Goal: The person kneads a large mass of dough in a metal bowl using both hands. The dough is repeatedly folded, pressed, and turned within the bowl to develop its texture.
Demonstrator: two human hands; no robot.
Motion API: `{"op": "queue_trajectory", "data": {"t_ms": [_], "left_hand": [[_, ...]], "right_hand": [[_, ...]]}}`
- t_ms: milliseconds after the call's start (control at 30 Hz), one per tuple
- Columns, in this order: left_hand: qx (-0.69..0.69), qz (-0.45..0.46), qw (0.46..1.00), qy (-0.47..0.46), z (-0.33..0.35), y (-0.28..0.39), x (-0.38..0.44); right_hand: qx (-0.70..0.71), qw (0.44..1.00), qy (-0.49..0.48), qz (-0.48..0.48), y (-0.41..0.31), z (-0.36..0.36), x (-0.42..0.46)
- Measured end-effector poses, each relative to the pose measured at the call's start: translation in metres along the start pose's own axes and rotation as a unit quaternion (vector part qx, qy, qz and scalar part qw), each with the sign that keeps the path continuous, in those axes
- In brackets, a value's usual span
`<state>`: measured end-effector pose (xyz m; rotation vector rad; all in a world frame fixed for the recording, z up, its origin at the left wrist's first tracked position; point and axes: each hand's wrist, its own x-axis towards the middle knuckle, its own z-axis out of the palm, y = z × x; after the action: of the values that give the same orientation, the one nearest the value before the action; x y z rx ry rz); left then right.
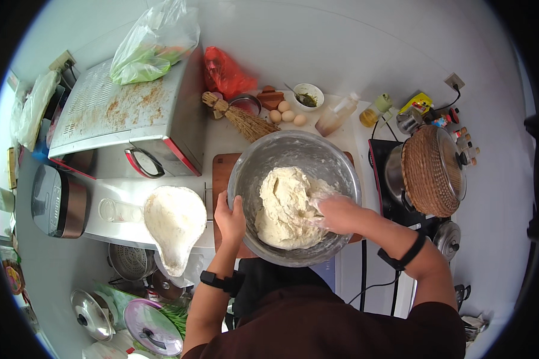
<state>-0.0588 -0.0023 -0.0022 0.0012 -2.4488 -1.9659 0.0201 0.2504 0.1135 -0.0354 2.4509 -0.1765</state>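
A large metal mixing bowl (292, 146) stands on a brown wooden cutting board (220, 166). Inside it lies a mass of pale, sticky dough (287, 206). My left hand (230, 218) grips the bowl's left rim, thumb on top. My right hand (337, 213) is in the bowl at the right side of the dough; its fingers are coated and partly sunk in dough, so whether they close on it cannot be told. Left of the bowl lies a gourd-shaped scoop (175, 215), dusted with flour.
A straw whisk broom (247, 119), several eggs (288, 116), a small white bowl (309, 96) and a bottle (337, 114) stand behind. To the right, a pot (393, 166) with a woven basket (424, 170) sits on the cooktop. Left are an oven (130, 112), a glass jar (117, 211) and a rice cooker (58, 202).
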Motion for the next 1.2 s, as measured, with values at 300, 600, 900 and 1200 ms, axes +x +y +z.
{"op": "queue_trajectory", "data": {"t_ms": [300,600,900,1200], "left_hand": [[0.013,0.004,1.000,-0.002,0.000,0.012,-0.002],[-0.001,0.002,1.000,0.008,0.000,0.004,0.001],[-0.051,-0.076,0.996,0.005,0.000,0.011,-0.003],[-0.032,-0.033,0.999,0.003,0.001,0.013,-0.003]], "right_hand": [[0.374,0.916,0.146,0.013,0.070,-0.014,0.091],[0.543,0.823,-0.163,0.028,0.003,-0.043,0.129],[0.050,0.983,0.021,-0.174,0.019,-0.010,-0.026],[-0.137,0.979,0.107,-0.112,0.005,0.074,0.006]]}}
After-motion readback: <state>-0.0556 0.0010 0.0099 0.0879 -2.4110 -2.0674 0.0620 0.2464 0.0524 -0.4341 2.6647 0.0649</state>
